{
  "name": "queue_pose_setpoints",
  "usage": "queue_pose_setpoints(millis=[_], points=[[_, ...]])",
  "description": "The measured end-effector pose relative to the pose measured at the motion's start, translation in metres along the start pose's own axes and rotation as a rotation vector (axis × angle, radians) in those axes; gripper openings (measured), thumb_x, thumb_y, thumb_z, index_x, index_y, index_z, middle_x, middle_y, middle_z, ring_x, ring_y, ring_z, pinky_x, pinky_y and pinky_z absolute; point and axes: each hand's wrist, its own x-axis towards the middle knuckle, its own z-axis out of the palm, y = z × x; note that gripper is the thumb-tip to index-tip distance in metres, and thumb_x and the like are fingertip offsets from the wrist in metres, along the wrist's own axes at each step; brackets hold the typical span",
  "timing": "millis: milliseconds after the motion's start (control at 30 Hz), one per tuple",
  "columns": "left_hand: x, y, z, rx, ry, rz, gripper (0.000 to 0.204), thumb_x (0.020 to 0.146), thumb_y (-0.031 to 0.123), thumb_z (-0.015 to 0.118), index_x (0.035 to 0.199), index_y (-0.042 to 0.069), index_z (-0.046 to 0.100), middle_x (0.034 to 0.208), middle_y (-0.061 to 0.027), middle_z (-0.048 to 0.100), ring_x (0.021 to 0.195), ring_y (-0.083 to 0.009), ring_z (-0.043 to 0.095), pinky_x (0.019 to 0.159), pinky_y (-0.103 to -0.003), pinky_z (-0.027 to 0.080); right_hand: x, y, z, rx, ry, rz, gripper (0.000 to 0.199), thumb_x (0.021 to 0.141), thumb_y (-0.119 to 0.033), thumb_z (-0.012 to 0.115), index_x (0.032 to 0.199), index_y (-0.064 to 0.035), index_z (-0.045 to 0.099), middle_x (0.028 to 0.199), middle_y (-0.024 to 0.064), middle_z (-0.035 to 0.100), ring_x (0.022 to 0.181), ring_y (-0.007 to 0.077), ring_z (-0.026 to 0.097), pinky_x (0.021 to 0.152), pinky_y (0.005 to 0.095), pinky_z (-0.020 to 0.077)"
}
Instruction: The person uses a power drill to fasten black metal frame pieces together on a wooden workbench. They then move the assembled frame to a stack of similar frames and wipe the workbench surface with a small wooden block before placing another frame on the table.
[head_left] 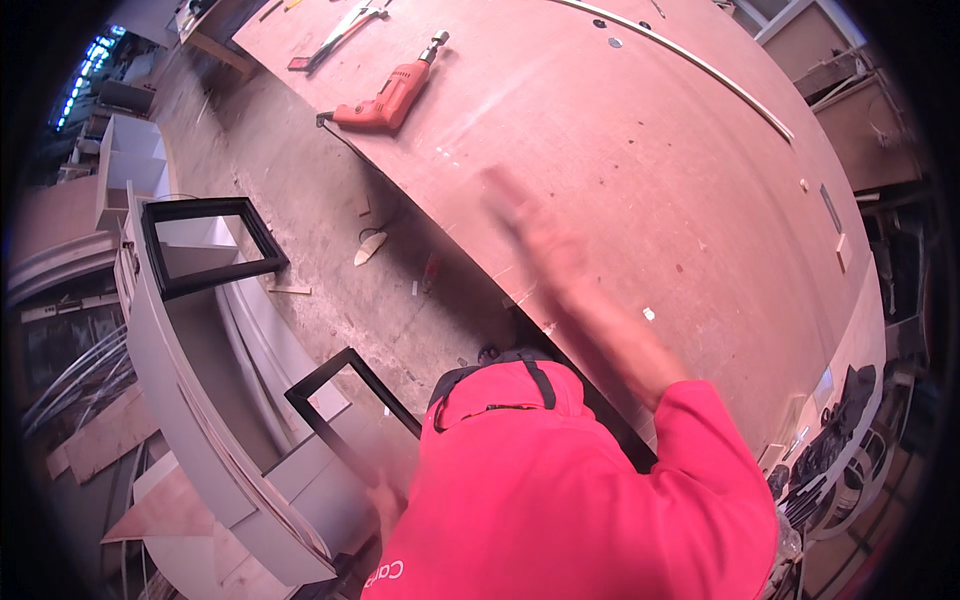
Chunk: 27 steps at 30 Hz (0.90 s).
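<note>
My left hand (384,502), partly hidden by my red shirt, is low on the left at the lower end of a black rectangular frame (375,382). Its fingers appear closed on the frame's blurred side. Over the wide reddish-brown tabletop (640,200) stretches my right arm. Motion smears my right hand (548,240), and a brownish shape at its far end cannot be told apart as fingers or a held thing. Beyond that hand, near the table's left edge, lies a red electric drill (388,103).
A hammer (340,35) lies behind the drill. Another black frame (270,245) rests on a grey cabinet (185,370) to the left. Along the table's far side runs a thin pale strip (710,68). Wood scraps (370,247) lie on the concrete floor (320,225).
</note>
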Motion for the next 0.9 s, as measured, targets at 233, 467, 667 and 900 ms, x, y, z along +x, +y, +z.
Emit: queue_pose_setpoints(millis=[233,467,667,900], points=[[-0.019,-0.003,0.008,-0.028,0.065,0.053,0.049,0.101,0.042,0.077,0.070,0.008,0.061,0.059,-0.0032,0.057,0.048,-0.0152,0.051,0.047,-0.035,0.038,0.072,0.063,-0.055,0.198,0.211,0.149,0.046,0.111,-0.041,0.042,0.102,-0.0091,0.074,0.067,0.0153,0.069,0.057,0.0320,0.068,0.052,0.0498,0.0482],[-0.045,-0.030,0.009,-0.043,0.001,0.045,0.046,0.105,0.039,0.073,0.073,0.008,0.059,0.060,-0.0034,0.057,0.050,-0.0161,0.054,0.049,-0.037,0.041,0.212,0.160,-0.080,0.120,0.301,0.398,0.056,0.110,-0.047,0.042,0.099,-0.0073,0.080,0.093,0.0262,0.078,0.091,0.0437,0.078,0.084,0.0600,0.0582],[-0.079,-0.032,0.023,-0.100,0.044,-0.009,0.042,0.109,0.031,0.067,0.077,0.007,0.056,0.056,-0.0022,0.052,0.043,-0.0167,0.049,0.042,-0.036,0.038,0.100,-0.055,-0.040,-0.058,-0.001,-0.475,0.034,0.111,-0.026,0.045,0.142,-0.0198,0.059,0.090,0.0151,0.077,0.079,0.0383,0.077,0.062,0.0551,0.0562],[-0.095,-0.058,0.028,-0.126,0.017,-0.038,0.046,0.105,0.041,0.072,0.076,0.006,0.062,0.062,-0.0047,0.061,0.053,-0.0168,0.058,0.051,-0.037,0.043,0.245,0.035,-0.064,0.022,0.255,0.048,0.026,0.107,-0.023,0.050,0.127,-0.0148,0.066,0.085,0.0190,0.077,0.077,0.0424,0.076,0.064,0.0572,0.0583]])
